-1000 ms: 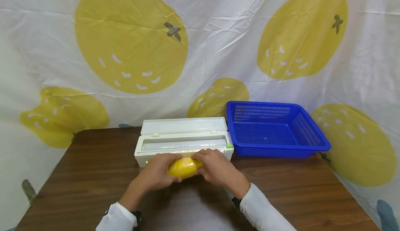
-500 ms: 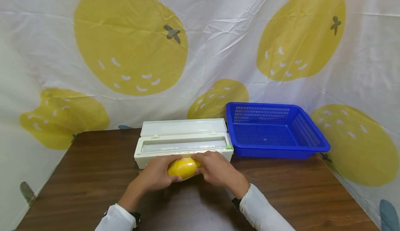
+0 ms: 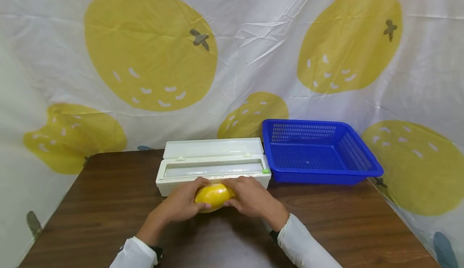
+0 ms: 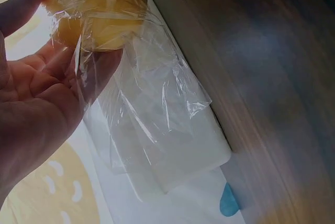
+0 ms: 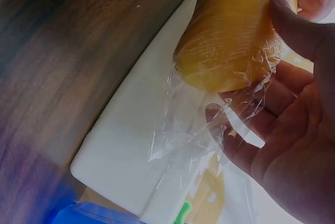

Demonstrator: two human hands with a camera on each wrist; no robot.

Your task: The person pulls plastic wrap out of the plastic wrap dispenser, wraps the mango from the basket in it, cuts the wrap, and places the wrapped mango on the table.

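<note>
A smooth yellow fruit (image 3: pixel 214 195), mango-like in shape, is held up just in front of the white cling film box (image 3: pixel 214 171). Clear cling film covers it; loose film (image 4: pixel 162 88) hangs past its left end, and more loose film (image 5: pixel 178 124) trails from its right end. My left hand (image 3: pixel 183 200) grips the left end between thumb and fingers. On the other end, my right hand (image 3: pixel 251 197) holds the fruit with its thumb on the near side and fingers around the far side. The fruit's underside is hidden in the head view.
The box's lid (image 3: pixel 214 148) is tipped back, showing the film roll (image 3: pixel 214 169) inside, and a green piece (image 3: pixel 266 171) sits at its right end. Close by on the right is a blue plastic basket (image 3: pixel 308 155). A fruit-print cloth (image 3: pixel 253 30) hangs behind the brown table (image 3: pixel 90 211).
The fruit has turned slightly in my hands, and more of its near face shows. My right thumb has slid a little lower along it. Box and basket stay put.
</note>
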